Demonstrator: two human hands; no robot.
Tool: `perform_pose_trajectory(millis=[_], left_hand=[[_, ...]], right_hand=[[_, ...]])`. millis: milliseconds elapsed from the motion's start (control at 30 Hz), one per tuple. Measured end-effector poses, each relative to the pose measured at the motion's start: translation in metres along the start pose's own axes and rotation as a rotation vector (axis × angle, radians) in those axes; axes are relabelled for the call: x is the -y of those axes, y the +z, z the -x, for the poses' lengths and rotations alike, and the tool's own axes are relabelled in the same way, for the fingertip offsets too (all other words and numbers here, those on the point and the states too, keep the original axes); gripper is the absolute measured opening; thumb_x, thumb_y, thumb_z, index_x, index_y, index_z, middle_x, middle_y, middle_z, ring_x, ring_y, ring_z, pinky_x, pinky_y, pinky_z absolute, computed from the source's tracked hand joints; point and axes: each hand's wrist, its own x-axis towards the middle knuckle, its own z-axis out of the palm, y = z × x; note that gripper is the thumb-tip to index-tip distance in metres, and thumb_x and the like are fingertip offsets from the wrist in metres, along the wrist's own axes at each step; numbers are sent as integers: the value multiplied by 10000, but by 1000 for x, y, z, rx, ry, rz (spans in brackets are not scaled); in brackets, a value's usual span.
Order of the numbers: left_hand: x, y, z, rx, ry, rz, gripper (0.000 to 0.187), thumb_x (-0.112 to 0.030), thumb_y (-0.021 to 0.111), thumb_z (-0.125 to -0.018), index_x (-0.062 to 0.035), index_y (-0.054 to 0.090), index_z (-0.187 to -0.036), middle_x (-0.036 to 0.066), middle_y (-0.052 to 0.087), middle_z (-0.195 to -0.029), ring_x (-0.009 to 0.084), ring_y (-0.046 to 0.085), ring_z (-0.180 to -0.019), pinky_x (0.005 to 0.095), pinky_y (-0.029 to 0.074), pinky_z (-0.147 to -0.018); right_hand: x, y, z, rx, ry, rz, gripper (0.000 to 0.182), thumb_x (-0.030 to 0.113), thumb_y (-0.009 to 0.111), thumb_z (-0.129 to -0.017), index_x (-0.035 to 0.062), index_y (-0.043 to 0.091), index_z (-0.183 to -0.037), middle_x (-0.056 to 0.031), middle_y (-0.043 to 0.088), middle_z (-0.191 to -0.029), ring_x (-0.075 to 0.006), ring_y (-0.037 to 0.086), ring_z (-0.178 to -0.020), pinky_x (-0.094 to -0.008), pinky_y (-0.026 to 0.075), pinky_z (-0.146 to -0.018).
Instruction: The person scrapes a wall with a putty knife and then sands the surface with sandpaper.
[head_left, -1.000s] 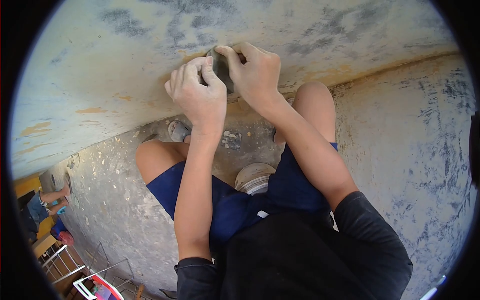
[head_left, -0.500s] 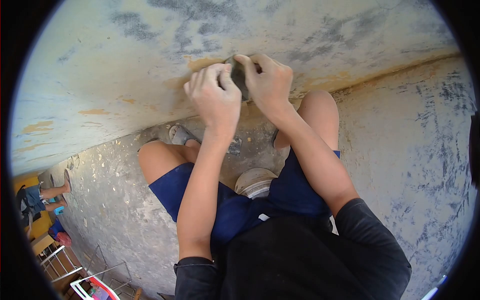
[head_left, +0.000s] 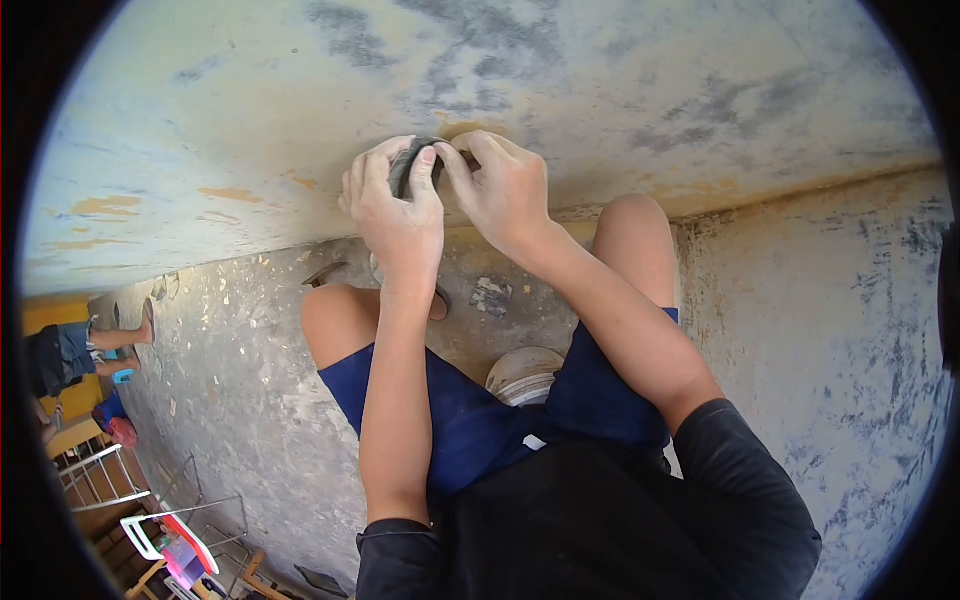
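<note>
A dark grey piece of sandpaper (head_left: 402, 172), bent over, is held low against the patchy wall (head_left: 260, 110). My left hand (head_left: 393, 220) grips it, thumb on the near face and fingers curled behind. At its right edge, my right hand (head_left: 508, 195) pinches with thumb and bent fingers, close beside my left thumb. Pale dust coats both hands. Around them the wall shows grey smudges and tan bare patches. My fingers hide part of the sheet.
A pale bucket (head_left: 524, 374) stands between my legs on the stained concrete floor (head_left: 240, 370). Another wall (head_left: 800, 340) meets this one at the right. Far left are another person's legs (head_left: 122, 338), with a white metal rack (head_left: 105, 477) and a red-and-white frame (head_left: 190, 540) below.
Both hands have moved left in view with the sandpaper, which now bends up between my left thumb and fingers. The camera view has also shifted a little.
</note>
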Motion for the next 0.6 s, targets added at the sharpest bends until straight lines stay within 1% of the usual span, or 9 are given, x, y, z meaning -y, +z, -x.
perform_pose_trajectory(millis=[67,133,167,200,267,300,433,533,600], left_hand=[[0,-3,-1,-6,46,6,181,-208,782,-891,-135,749,-1054,18,713,-1064,253,612,-1033,410,409,-983],[-7,-8,-8,-23,102,42,232,-203,798,-871,-154,756,-1094,6,705,-1081,244,605,-1046,414,406,-988],[-12,-13,-10,-3,98,26,199,-124,819,-843,-106,761,-1033,37,729,-1067,252,613,-1077,395,456,-977],[-10,-14,-12,-10,99,22,199,-124,819,-843,-106,761,-1033,37,729,-1067,252,613,-1077,395,456,-977],[-5,-14,-15,9,233,62,185,-70,814,-818,-114,766,-991,34,731,-1052,245,619,-1062,379,457,-969],[-4,-15,-16,-2,249,66,182,-15,805,-784,-116,759,-928,27,734,-1005,237,641,-1014,376,461,-959],[3,-25,-18,27,334,73,174,12,789,-776,-108,748,-896,21,739,-946,234,669,-945,368,489,-907],[9,-25,-16,1,436,81,188,48,778,-757,-97,731,-867,28,747,-927,237,691,-900,361,515,-850],[10,-25,-13,-19,498,109,200,71,778,-745,-86,713,-849,40,755,-933,241,703,-893,351,526,-818]], right_hand=[[1,1,1,-16,-16,-33,136,151,744,-913,58,681,-835,-87,676,-723,-274,650,-581,-381,492,-517],[2,-1,1,-65,-107,-6,80,100,765,-884,53,700,-887,-70,684,-777,-241,648,-585,-352,492,-516],[1,-2,1,-63,-113,-11,80,100,765,-884,53,700,-887,-70,684,-777,-241,648,-585,-352,492,-516],[1,-4,1,-68,-173,32,88,82,776,-866,53,702,-903,-61,682,-798,-227,650,-593,-344,495,-519],[-1,-8,1,-74,-239,71,110,64,788,-847,53,705,-919,-53,680,-818,-213,651,-601,-336,498,-522],[-2,-11,1,-71,-292,92,151,49,795,-827,52,708,-950,-49,684,-833,-208,664,-628,-331,510,-538],[-3,-18,3,-66,-401,84,281,16,808,-774,48,722,-1040,-52,709,-904,-202,707,-736,-312,550,-602],[3,-27,8,-9,-306,35,323,-47,809,-758,28,726,-1061,-95,731,-955,-208,711,-753,-300,569,-614],[-3,-32,13,-8,-309,37,331,-56,799,-752,30,728,-1064,-103,731,-981,-217,718,-778,-306,577,-632]])
